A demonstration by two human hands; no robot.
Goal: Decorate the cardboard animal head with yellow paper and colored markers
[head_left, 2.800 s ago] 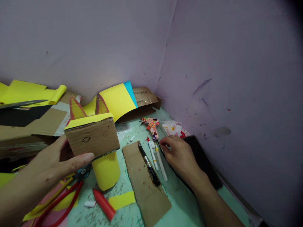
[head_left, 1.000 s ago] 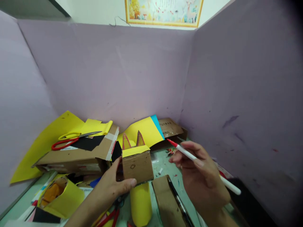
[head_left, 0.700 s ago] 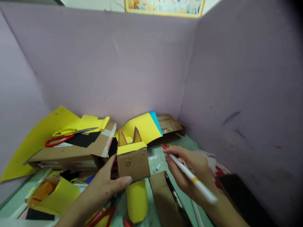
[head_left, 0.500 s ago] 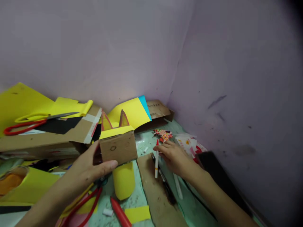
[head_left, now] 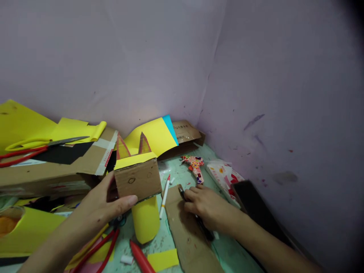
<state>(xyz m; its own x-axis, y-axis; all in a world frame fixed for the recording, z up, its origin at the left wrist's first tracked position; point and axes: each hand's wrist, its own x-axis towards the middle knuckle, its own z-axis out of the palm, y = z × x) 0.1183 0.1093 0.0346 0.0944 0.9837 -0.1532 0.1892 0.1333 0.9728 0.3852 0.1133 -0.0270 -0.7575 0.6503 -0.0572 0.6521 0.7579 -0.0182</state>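
My left hand grips the side of a small brown cardboard box, thumb across its front. The box has a yellow top, two pointed ears edged in red and a small circle drawn on its face. Under it a yellow paper tube stands on the table. My right hand has its fingers curled onto a long, slim black tool lying on a cardboard strip; its exact kind is unclear. A white marker with a red tip lies between box and strip.
A floral-patterned glue gun and a white and red packet lie beyond my right hand. Scissors rest on a cardboard carton at left. Red-handled scissors and a red pointed object are in front.
The red-tipped marker has left my right hand and now lies on the table beside the strip. That hand has come down onto the black tool. My left hand still holds the box.
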